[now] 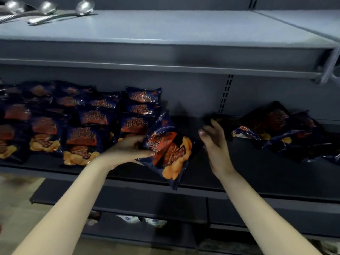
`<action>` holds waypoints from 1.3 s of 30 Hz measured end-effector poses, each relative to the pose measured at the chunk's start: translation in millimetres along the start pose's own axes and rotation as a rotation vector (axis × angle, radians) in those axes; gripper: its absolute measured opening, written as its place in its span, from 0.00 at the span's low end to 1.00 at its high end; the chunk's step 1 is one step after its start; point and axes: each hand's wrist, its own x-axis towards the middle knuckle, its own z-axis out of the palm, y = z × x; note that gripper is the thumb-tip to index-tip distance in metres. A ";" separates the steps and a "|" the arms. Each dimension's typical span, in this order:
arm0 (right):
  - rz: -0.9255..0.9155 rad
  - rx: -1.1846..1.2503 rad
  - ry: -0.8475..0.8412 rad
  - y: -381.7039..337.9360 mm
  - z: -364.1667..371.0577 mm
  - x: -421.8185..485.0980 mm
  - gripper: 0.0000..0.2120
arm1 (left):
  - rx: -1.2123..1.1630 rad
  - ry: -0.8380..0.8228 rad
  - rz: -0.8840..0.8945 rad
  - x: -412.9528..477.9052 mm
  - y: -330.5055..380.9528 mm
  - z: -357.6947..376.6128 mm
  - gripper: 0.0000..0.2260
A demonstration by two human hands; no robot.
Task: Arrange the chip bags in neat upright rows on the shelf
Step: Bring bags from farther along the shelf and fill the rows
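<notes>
A dark blue chip bag point(169, 150) with red and orange print is held tilted over the front of the middle shelf point(257, 173), and my left hand point(128, 148) grips its left edge. My right hand point(215, 144) hovers just right of the bag with fingers spread, not touching it. On the left of the shelf stand several rows of matching chip bags point(82, 122), leaning back one behind the other. A loose heap of the same bags point(287, 131) lies flat at the right.
The upper shelf point(165, 30) juts out above and carries metal ladles point(46, 10) at its left end. A slotted upright point(225, 94) runs down the back panel. Lower shelves point(147, 205) hold a few white packets point(143, 219).
</notes>
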 end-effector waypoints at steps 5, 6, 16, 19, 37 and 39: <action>-0.069 -0.507 -0.449 -20.1 18.8 -1.0 0.28 | 0.340 -0.203 -0.123 -10.5 0.8 -37.6 0.19; 0.020 -0.555 -0.613 -17.9 28.5 -4.1 0.31 | 0.406 -0.203 -0.148 -12.7 0.6 -43.2 0.25; -0.024 -0.515 -0.382 38.5 101.4 -28.2 0.30 | 0.627 0.167 0.125 -41.4 -19.0 -76.2 0.27; -0.022 -0.494 -0.260 47.4 114.4 -28.6 0.26 | 0.874 0.451 0.326 -51.4 -38.8 -61.5 0.26; -0.477 -1.323 -0.046 92.8 161.4 -48.0 0.26 | 1.162 0.211 0.295 -54.0 -100.5 -8.5 0.37; -0.440 -1.370 -0.042 94.9 160.5 -47.5 0.26 | 1.167 0.238 0.325 -51.0 -105.9 -8.5 0.36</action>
